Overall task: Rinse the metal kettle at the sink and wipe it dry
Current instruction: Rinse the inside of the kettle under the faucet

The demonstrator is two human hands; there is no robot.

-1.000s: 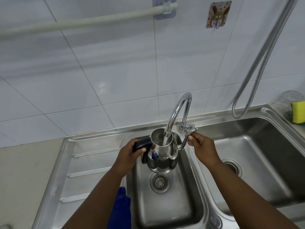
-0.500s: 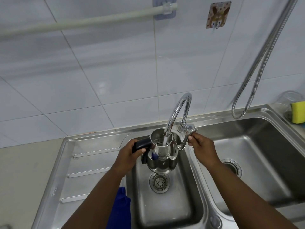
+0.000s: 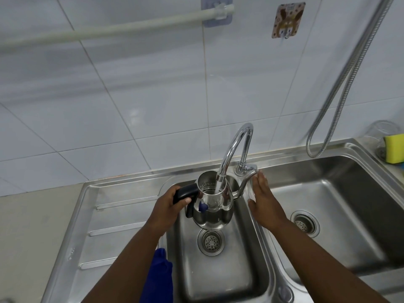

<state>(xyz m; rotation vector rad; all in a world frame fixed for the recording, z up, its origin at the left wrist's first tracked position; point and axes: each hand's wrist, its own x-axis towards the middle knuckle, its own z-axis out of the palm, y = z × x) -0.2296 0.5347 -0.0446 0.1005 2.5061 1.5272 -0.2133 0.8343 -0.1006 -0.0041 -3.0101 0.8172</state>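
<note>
A shiny metal kettle (image 3: 211, 212) with a black handle hangs upright over the left sink basin (image 3: 236, 270), its open mouth under the curved tap spout (image 3: 235, 147). Water runs from the spout into it. My left hand (image 3: 169, 207) is shut on the black handle. My right hand (image 3: 262, 202) is flat with fingers extended beside the tap lever (image 3: 248, 179), fingertips touching its end. A blue cloth (image 3: 158, 278) hangs under my left forearm at the basin's left edge.
A second basin (image 3: 341, 226) with a drain lies to the right. A metal shower hose (image 3: 341, 84) loops down the tiled wall. A yellow sponge (image 3: 394, 148) and a clear jar sit at the far right. The ribbed drainboard (image 3: 115, 215) is on the left.
My right hand has let go of the tap lever and opened flat beside it. The kettle and my left hand have stayed in place under the running water.
</note>
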